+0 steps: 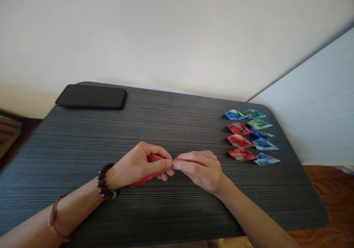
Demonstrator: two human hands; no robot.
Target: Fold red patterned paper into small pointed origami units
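Note:
A piece of red folded paper (pixel 142 181) is held just above the table, mostly covered by my fingers. My left hand (pixel 146 163) is closed on it, with the thumb pressed along its upper side. From the right, my right hand (pixel 200 168) pinches the paper's end, its fingertips meeting the left thumb and forefinger. The exact shape of the fold is hidden inside the left hand. A beaded bracelet (pixel 103 181) and a thin cord bracelet (pixel 53 216) circle my left wrist and forearm.
Small folded paper pieces lie in two columns at the table's right, including a red one (pixel 240 141), a blue one (pixel 266 159) and a green one (pixel 259 123). A black phone (pixel 92 96) rests at the far left corner. The dark table (pixel 171 115) meets a white wall (pixel 166 34).

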